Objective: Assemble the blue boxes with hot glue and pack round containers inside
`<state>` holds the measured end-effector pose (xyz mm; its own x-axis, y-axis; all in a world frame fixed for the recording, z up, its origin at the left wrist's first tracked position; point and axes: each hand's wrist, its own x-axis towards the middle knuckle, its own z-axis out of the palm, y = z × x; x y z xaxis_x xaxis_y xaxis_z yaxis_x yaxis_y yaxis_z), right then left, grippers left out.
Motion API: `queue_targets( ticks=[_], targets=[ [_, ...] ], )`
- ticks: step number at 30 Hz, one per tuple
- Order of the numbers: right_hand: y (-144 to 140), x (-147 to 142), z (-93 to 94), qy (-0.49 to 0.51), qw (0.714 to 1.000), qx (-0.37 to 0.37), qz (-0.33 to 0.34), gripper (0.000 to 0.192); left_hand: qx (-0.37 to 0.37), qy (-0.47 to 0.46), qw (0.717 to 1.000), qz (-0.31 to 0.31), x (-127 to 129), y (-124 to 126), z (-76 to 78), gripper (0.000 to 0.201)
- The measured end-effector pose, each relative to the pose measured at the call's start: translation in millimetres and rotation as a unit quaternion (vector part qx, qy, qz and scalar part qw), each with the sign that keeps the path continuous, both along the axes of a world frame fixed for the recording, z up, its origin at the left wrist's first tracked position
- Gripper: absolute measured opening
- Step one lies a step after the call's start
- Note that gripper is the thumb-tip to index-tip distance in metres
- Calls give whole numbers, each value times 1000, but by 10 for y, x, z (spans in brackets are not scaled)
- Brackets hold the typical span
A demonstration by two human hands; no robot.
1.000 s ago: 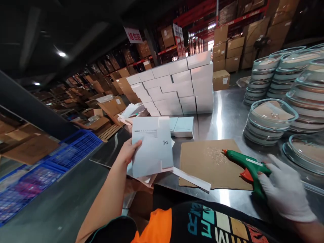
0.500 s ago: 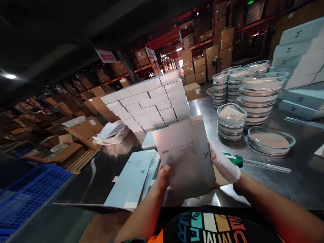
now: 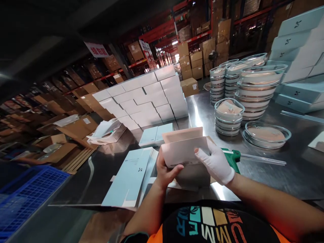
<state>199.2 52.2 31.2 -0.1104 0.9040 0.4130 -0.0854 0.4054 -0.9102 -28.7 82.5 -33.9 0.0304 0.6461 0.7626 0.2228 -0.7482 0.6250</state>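
Over the front of the metal table I hold a pale cardboard carton [image 3: 187, 150] in both hands, its upper panels bent and standing apart. My bare left hand [image 3: 167, 168] grips its left side, thumb across the front. My right hand [image 3: 217, 162], in a white glove with bare fingertips, grips the upper right part, thumb on the front panel. Just right of that hand a green glue gun [image 3: 231, 157] lies partly hidden, clear sticks [image 3: 263, 159] beside it. Left of my left hand lies a stack of flat light-blue cartons [image 3: 129, 175].
A wall of white boxes [image 3: 146, 98] stands at the back of the table [image 3: 199, 108]. Stacked round glass dishes [image 3: 258, 94] are on the right, with light-blue boxes [image 3: 296, 50] behind. A white basket [image 3: 118, 133] sits at left; a blue crate [image 3: 32, 189] is below.
The carton's upper panel has been bent over towards me, and the panels now stand apart. My right hand has moved from its right edge onto the front, thumb across it.
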Motion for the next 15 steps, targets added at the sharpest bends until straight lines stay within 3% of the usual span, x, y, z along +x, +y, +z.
queue_targets(
  ticks=[2,5,8,10,12,15],
  targets=[
    [2,-129,-34,-2,996,-9,-90,41,29,-43,999,6,-6,-86,18,72],
    [17,-213,-55,3,991,42,-128,51,35,-35,998,25,-61,-219,-9,79],
    [41,-26,-27,-41,989,102,-101,58,34,43,996,63,-189,-297,-24,64],
    [62,242,-48,-160,969,121,-142,52,24,13,995,94,-269,-309,0,63],
    [79,543,-156,-351,910,59,-212,50,-5,-46,991,123,-318,-298,44,66],
    [67,885,-471,-565,776,-192,-205,64,-40,-99,984,140,-326,-261,109,69]
  ],
)
